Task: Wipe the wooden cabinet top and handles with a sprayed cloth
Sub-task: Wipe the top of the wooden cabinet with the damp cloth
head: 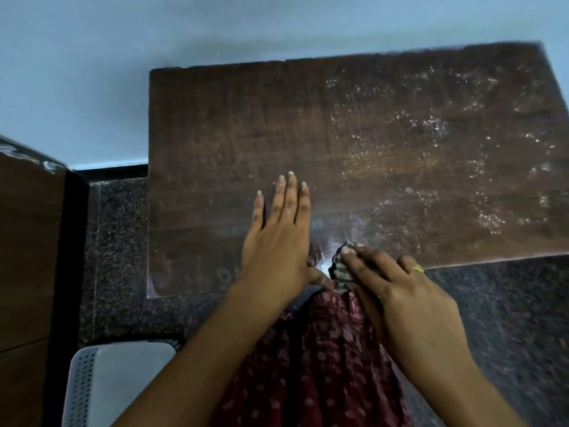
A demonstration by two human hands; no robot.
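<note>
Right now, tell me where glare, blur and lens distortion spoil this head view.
Head view: dim overall; a bright glare patch sits on the cabinet top near its front edge, just ahead of the cloth under the right hand; the flat left hand is fairly sharp; the speckled floor at right smears with motion blur; the wide-angle lens skews the cabinet's edges.

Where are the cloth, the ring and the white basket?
cloth [340,266], head view, striped fold beside the fingers.
ring [417,268], head view, gold top on the finger.
white basket [123,380], head view, plain upper surface.
</note>
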